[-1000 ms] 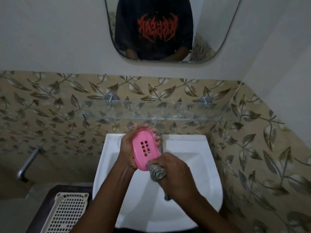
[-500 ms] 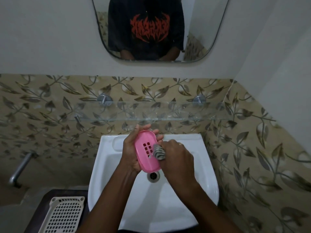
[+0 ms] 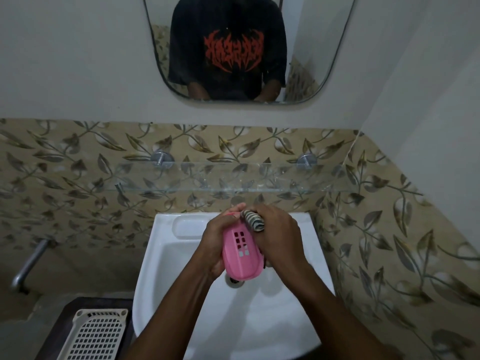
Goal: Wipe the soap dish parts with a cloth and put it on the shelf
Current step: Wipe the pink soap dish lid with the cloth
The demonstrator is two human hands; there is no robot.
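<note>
Being held over the white sink (image 3: 298, 320): a pink soap dish part (image 3: 240, 252), slotted face up, long axis running away from the camera, hanging just above the drain (image 3: 235, 280). Gripping it along the near-left edge, the left hand (image 3: 213, 242), fingers curling around behind the far end. Pressing against the dish's far-right corner, a rolled striped cloth (image 3: 253, 220), bunched inside the closed right hand (image 3: 279, 240). Touching each other above the dish, both hands, with forearms reaching in from the lower frame. Running across the leaf-patterned tile wall just behind, a glass shelf (image 3: 233, 178) on two metal brackets. Sitting at lower left on a dark surface, a cream perforated basket (image 3: 96, 333). Showing above on the plain wall, a mirror (image 3: 324, 61) reflecting a dark printed shirt.
</note>
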